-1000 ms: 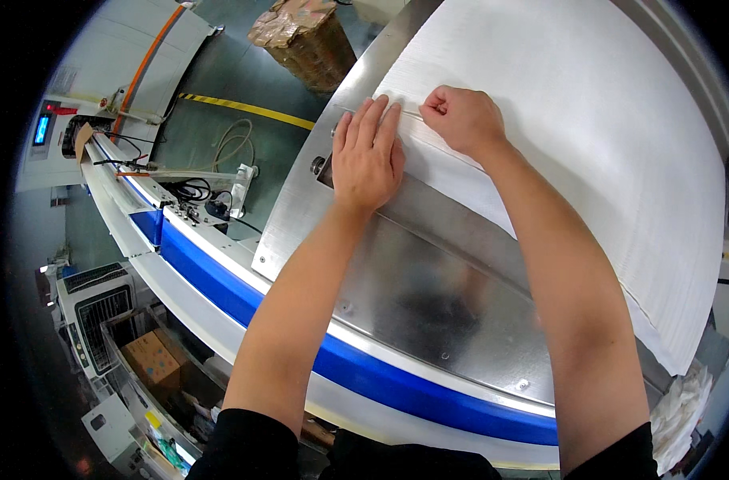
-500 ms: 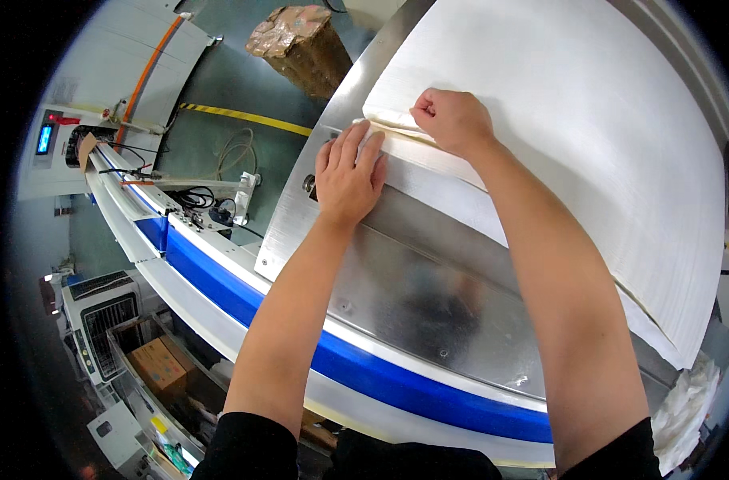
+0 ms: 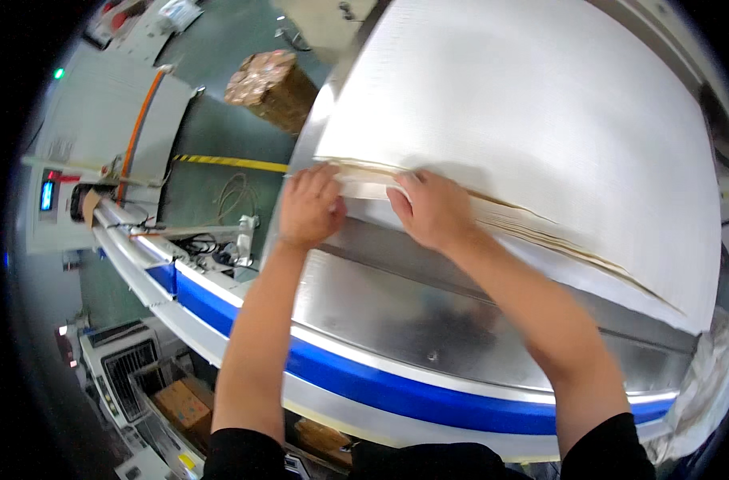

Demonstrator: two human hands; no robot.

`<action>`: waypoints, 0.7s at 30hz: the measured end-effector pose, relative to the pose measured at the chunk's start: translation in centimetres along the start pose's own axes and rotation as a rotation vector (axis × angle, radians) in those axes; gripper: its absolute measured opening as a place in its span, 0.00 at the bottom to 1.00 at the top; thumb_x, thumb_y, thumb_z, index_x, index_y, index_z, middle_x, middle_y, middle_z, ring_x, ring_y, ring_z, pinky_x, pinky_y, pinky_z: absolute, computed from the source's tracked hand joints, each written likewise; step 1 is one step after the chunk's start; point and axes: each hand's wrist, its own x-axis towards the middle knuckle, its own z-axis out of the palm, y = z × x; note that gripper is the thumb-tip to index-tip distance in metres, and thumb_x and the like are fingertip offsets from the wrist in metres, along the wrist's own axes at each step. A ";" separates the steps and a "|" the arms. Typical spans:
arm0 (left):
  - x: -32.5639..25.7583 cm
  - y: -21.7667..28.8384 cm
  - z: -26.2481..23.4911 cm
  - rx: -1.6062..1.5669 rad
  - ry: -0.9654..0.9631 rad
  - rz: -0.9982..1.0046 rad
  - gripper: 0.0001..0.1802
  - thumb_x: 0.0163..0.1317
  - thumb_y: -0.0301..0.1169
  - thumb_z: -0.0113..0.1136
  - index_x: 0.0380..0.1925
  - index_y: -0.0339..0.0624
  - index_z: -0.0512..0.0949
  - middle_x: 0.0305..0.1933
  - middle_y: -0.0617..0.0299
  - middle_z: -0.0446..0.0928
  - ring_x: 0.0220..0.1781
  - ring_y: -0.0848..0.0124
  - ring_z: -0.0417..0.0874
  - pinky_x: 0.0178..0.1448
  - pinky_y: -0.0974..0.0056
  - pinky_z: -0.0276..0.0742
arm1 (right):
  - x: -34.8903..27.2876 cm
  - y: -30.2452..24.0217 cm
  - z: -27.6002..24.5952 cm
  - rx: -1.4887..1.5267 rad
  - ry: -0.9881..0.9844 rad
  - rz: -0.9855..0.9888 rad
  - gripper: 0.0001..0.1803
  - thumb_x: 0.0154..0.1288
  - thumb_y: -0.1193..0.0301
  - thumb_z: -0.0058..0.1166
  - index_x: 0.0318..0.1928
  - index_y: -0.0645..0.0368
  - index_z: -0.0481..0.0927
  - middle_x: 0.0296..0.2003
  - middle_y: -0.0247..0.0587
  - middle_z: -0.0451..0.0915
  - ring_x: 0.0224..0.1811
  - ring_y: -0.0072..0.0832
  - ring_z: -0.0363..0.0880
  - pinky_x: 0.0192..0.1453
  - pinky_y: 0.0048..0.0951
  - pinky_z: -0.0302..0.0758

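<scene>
white sheet stack (image 3: 532,112) meets both hands along its near edge, where thin layers part. the left hand (image 3: 310,206) curls at the left corner, the right hand (image 3: 432,210) bends over the edge farther right, its thumb in front; whether either pinches any layers, i cannot tell. the stack lies on a steel table (image 3: 364,296), fronted by a blue strip (image 3: 420,396). past the table's left side, a brown wrapped bundle (image 3: 272,92) stands on the green floor (image 3: 220,132), near yellow-and-black tape (image 3: 232,163).
</scene>
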 end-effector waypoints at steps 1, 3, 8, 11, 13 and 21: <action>-0.2 -0.5 0.2 -0.019 -0.033 0.019 0.20 0.47 0.27 0.61 0.44 0.49 0.75 0.53 0.60 0.74 0.56 0.59 0.74 0.62 0.50 0.65 | -2.7 1.2 -0.7 -0.102 0.049 0.038 0.14 0.65 0.59 0.48 0.36 0.56 0.80 0.31 0.44 0.80 0.35 0.40 0.80 0.44 0.42 0.74; -0.6 -0.9 0.0 0.010 -0.136 0.028 0.24 0.47 0.25 0.62 0.48 0.47 0.73 0.54 0.57 0.75 0.55 0.58 0.76 0.61 0.51 0.68 | -7.6 4.5 -3.0 -0.262 0.157 0.135 0.16 0.66 0.57 0.47 0.34 0.55 0.81 0.31 0.43 0.80 0.35 0.39 0.80 0.47 0.43 0.73; 1.8 0.0 -3.1 0.144 -0.484 0.001 0.30 0.47 0.28 0.63 0.54 0.49 0.69 0.53 0.56 0.74 0.56 0.60 0.74 0.64 0.52 0.62 | -19.2 14.1 -13.7 -0.516 0.200 0.388 0.17 0.66 0.57 0.47 0.31 0.55 0.81 0.32 0.43 0.81 0.37 0.41 0.79 0.48 0.44 0.71; 5.7 3.1 -3.4 0.270 -0.744 -0.096 0.30 0.47 0.28 0.63 0.55 0.50 0.68 0.52 0.55 0.75 0.55 0.59 0.75 0.61 0.51 0.64 | -27.1 21.5 -21.5 -0.685 0.164 0.562 0.21 0.68 0.55 0.44 0.26 0.55 0.82 0.28 0.43 0.82 0.34 0.40 0.80 0.53 0.48 0.68; 7.4 5.5 -3.0 0.393 -0.829 -0.103 0.30 0.48 0.29 0.63 0.55 0.53 0.69 0.51 0.56 0.76 0.52 0.59 0.79 0.57 0.52 0.68 | -31.8 25.4 -25.9 -0.694 0.172 0.630 0.24 0.69 0.54 0.42 0.25 0.54 0.82 0.26 0.44 0.82 0.33 0.38 0.81 0.56 0.50 0.67; 3.8 -6.4 5.8 0.557 -0.749 -0.063 0.18 0.54 0.24 0.58 0.47 0.46 0.77 0.45 0.56 0.79 0.49 0.60 0.80 0.53 0.55 0.73 | -45.4 39.8 -38.0 -0.870 0.065 0.795 0.30 0.72 0.53 0.35 0.24 0.58 0.82 0.23 0.45 0.81 0.31 0.41 0.81 0.63 0.52 0.62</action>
